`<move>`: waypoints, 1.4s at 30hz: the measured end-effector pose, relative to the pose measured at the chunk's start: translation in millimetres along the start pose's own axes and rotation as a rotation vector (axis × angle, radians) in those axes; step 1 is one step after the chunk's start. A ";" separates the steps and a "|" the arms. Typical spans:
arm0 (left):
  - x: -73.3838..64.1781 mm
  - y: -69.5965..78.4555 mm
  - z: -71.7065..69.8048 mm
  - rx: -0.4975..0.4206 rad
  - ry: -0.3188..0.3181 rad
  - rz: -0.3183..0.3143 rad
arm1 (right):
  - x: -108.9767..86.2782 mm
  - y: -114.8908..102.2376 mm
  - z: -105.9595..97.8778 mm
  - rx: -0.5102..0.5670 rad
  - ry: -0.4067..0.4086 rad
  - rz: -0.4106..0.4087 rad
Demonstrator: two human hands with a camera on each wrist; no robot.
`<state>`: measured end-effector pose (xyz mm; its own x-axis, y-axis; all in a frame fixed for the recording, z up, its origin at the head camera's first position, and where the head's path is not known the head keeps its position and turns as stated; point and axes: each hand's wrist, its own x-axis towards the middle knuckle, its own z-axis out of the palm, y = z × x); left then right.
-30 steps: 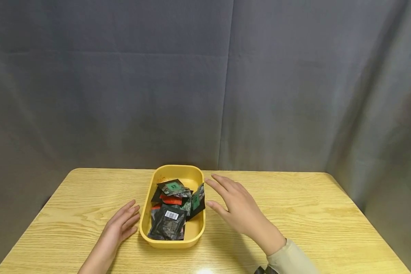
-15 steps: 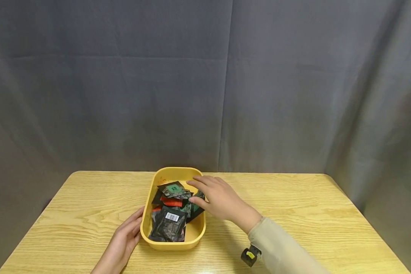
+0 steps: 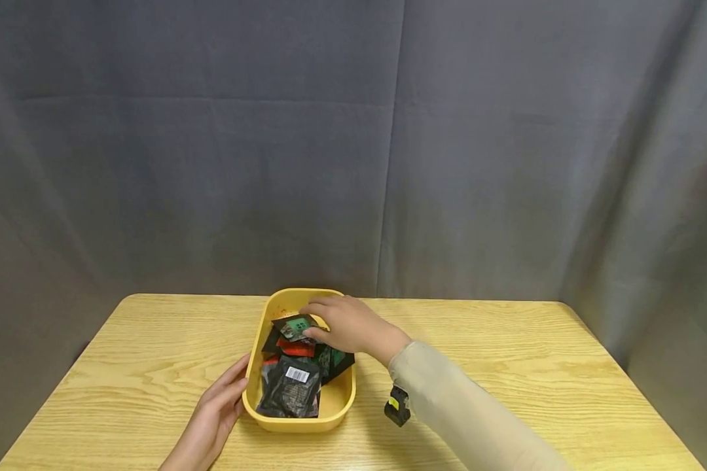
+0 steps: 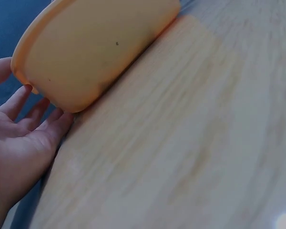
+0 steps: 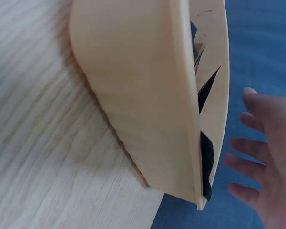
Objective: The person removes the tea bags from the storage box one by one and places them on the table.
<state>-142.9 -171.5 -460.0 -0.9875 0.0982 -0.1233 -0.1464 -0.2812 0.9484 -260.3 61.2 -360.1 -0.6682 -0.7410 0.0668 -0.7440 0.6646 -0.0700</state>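
A yellow plastic bin (image 3: 299, 425) holds several flat sachets. In front lies a black sachet (image 3: 289, 396) with a white barcode label; behind it are a red-orange sachet (image 3: 296, 348) and a green-labelled sachet (image 3: 297, 325). Another dark sachet (image 3: 340, 367) leans on the right wall. My left hand (image 3: 215, 405) touches the bin's left side; the left wrist view shows its fingertips (image 4: 25, 89) against the outer wall. Over the bin reaches my right hand (image 3: 353, 325), its thumb and fingers extended and apart near the green-labelled sachet. In the right wrist view that hand (image 5: 271, 152) hovers above the rim.
The bin stands on a wood-grain table (image 3: 507, 366), near its back edge. A grey curtain (image 3: 353, 144) hangs behind the table and at both sides. A small black device (image 3: 397, 407) is worn at the right sleeve (image 3: 471, 412).
My right hand has moved left from beside the bin to over the sachets. My left hand has come rightward against the bin's side. The sachet leaning up at the right wall now sits lower.
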 end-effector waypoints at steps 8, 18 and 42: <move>-2.2 -1.3 -1.6 -0.028 -0.032 0.078 | 26.3 -4.5 7.3 0.118 -0.154 0.105; -3.1 -1.5 1.5 -0.034 0.022 0.000 | 41.8 -16.5 15.9 0.231 -0.287 0.312; -0.9 -5.2 -0.5 -0.061 -0.028 0.083 | 52.1 -33.5 22.8 0.062 -0.302 0.392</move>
<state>-141.3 -170.6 -464.9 -0.9945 0.0980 -0.0357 -0.0678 -0.3472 0.9353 -270.0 -1.9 -377.0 -0.8584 -0.4377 -0.2674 -0.4296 0.8984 -0.0916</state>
